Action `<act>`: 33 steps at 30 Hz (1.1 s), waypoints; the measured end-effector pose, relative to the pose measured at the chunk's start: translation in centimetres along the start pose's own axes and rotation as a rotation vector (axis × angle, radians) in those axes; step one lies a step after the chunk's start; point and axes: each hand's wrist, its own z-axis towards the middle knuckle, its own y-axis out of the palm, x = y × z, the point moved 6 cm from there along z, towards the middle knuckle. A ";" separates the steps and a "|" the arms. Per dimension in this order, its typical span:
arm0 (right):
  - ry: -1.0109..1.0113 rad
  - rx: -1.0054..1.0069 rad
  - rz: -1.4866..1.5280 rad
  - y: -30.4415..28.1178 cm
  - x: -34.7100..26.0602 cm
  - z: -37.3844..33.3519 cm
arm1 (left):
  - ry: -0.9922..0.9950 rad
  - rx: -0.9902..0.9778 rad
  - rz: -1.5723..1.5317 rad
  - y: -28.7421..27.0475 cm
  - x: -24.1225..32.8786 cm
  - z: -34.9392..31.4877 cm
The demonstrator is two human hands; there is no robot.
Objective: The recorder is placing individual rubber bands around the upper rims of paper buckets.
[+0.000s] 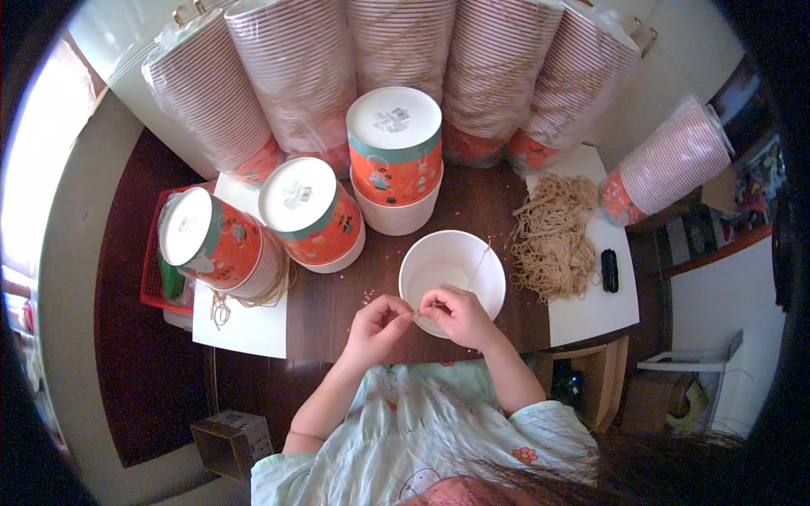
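Note:
A white paper bucket (450,253) stands upright on the dark table, its mouth facing up. Over its near rim, my left hand (378,329) and my right hand (460,315) come together with fingertips pinched. Between them is a thin tan cord, mostly covered by my fingers. A length of cord (479,268) slants from my right hand across the bucket's mouth to its far right rim. To the right lies a tangled heap of tan cord (554,240). Upside-down orange-and-green buckets stand left of the white one: a tall stack (396,173), a short stack (316,223) and another stack (221,244).
Tall plastic-wrapped stacks of buckets (401,51) line the back of the table. Another wrapped stack (666,164) leans at the right. A black object (609,271) lies on the right white board (582,316). A red basket (152,282) is at the left edge.

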 end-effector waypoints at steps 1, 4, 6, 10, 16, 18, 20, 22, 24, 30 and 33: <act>0.042 -0.029 0.012 0.2 0.3 0.0 | 0.000 -0.001 0.000 -0.1 -0.1 0.0; 0.061 -0.048 0.000 0.2 0.3 0.1 | -0.076 0.005 -0.200 -0.8 -0.9 0.0; 0.049 -0.041 -0.011 0.1 0.3 0.0 | -0.133 0.031 -0.253 -1.5 -1.6 -0.1; 0.030 -0.015 -0.008 0.0 0.5 0.0 | -0.129 0.011 -0.247 -2.2 -1.8 -0.4; 0.092 -0.009 0.086 -0.1 0.8 0.0 | -0.217 -0.188 -0.160 0.3 0.1 -0.5; 0.074 -0.011 0.081 0.0 0.7 -0.1 | -0.235 -0.161 -0.131 0.6 -0.1 -0.4; 0.056 -0.011 0.075 0.0 0.6 -0.1 | -0.253 -0.137 -0.102 0.7 -0.7 -0.3; 0.070 -0.014 0.076 0.0 0.6 -0.2 | -0.204 -0.098 0.092 0.4 -1.2 -0.1; 0.070 -0.014 0.077 0.0 0.5 -0.1 | -0.155 -0.045 0.104 0.5 -1.1 0.1; 0.072 -0.010 0.090 0.0 0.9 0.0 | -0.003 0.093 0.302 0.1 -0.9 0.3; 0.081 -0.017 0.086 -0.1 0.8 0.0 | 0.029 0.129 0.365 0.1 -0.7 0.2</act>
